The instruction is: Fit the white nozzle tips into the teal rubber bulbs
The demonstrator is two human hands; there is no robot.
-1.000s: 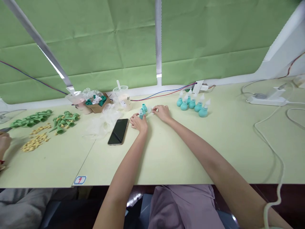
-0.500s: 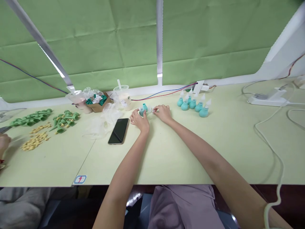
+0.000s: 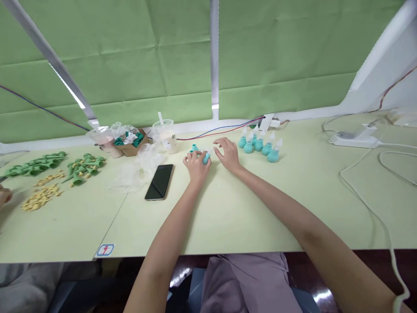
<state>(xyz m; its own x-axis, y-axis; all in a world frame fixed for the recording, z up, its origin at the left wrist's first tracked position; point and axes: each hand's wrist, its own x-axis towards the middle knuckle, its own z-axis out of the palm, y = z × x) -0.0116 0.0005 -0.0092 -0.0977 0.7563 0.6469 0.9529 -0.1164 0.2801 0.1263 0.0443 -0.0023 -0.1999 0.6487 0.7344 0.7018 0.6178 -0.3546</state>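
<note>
My left hand (image 3: pixel 197 168) is closed around a small teal bulb (image 3: pixel 206 158), tipped so that its clear nozzle (image 3: pixel 210 151) points toward the right. Just beyond those fingers, another teal bulb (image 3: pixel 194 148) shows its open neck, partly hidden by the hand. My right hand (image 3: pixel 228 154) hovers beside the nozzle with thumb and forefinger apart and nothing between them. Farther right, several teal bulbs (image 3: pixel 259 144) stand upright in a cluster, each topped with a translucent pointed nozzle.
A phone (image 3: pixel 159 182) lies left of my hands, near a crumpled plastic bag (image 3: pixel 137 171). Behind are drink cups (image 3: pixel 164 137) and a cardboard box (image 3: pixel 132 150). Green horn-shaped pieces (image 3: pixel 86 167), yellow bits (image 3: pixel 42 195) and another person's hand (image 3: pixel 4 195) are left; a power strip (image 3: pixel 355 138) is right.
My right hand has gone from a pinch at the clear tip to spread fingers. My left hand now holds a tilted bulb with its nozzle turned right. The whole view shifted slightly.
</note>
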